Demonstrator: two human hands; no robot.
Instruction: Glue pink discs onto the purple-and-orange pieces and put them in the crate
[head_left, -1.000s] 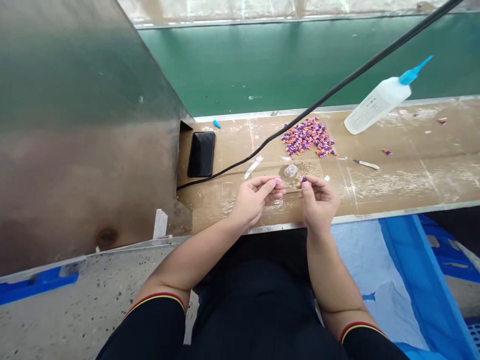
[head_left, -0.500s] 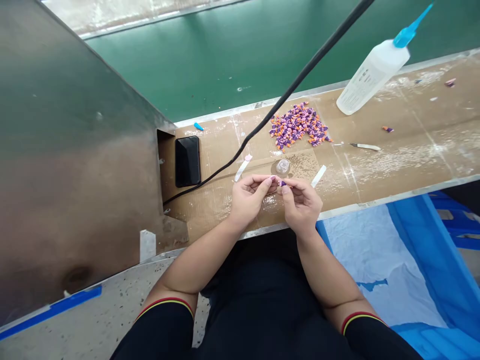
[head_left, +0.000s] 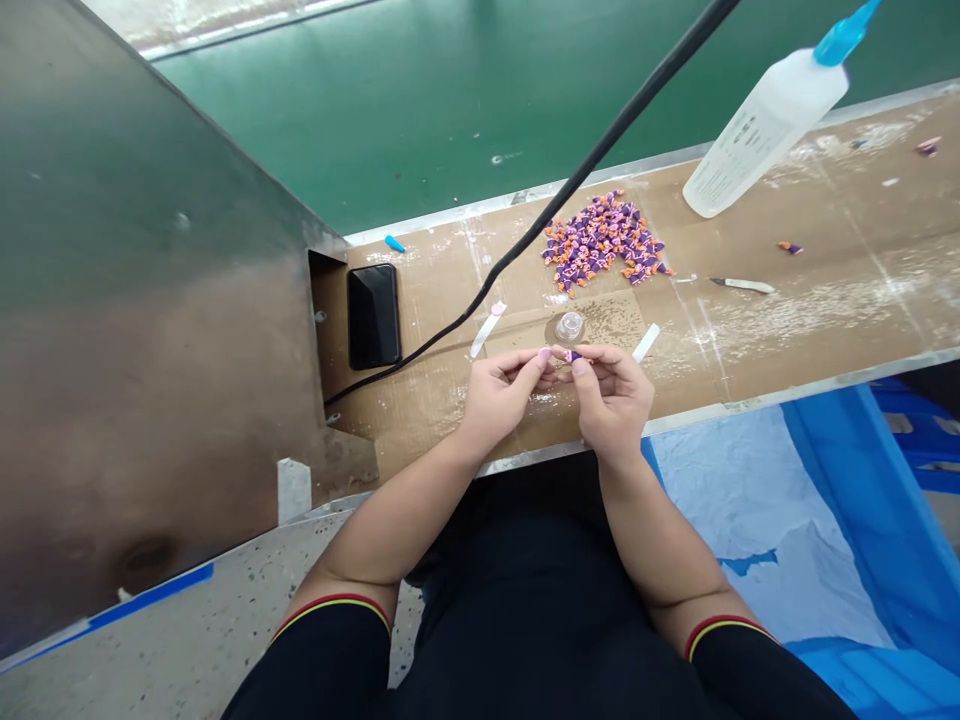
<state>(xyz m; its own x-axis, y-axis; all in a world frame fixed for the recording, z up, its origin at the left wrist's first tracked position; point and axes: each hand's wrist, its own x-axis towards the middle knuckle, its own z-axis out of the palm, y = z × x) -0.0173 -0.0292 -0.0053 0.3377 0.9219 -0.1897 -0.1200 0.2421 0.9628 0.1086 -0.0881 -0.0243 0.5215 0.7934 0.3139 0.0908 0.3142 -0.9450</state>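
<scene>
My right hand point(head_left: 611, 400) pinches a small purple piece point(head_left: 572, 356) with pink and orange bits between thumb and fingers. Facing it, my left hand point(head_left: 502, 398) has thumb and forefinger pressed together on a tiny pink piece point(head_left: 544, 355). The fingertips of both hands nearly meet over the brown board. Just beyond them stands a small clear cup point(head_left: 570, 326). Farther back lies a pile of purple, pink and orange pieces point(head_left: 600, 240). A white strip with a pink blob point(head_left: 487, 330) is left of the cup, and another white strip point(head_left: 646, 343) is by my right hand.
A black cable point(head_left: 525, 243) crosses over the board. At the left lie a phone point(head_left: 373, 316) and a blue cap point(head_left: 394, 244). A white bottle point(head_left: 766, 132), a small knife point(head_left: 742, 285) and a loose piece point(head_left: 790, 247) are at the right. A blue bin point(head_left: 862, 500) stands below.
The view has shifted slightly. My right hand has tilted the purple piece and brought it a little higher, close to my left fingertips. Both hands keep their pinch.
</scene>
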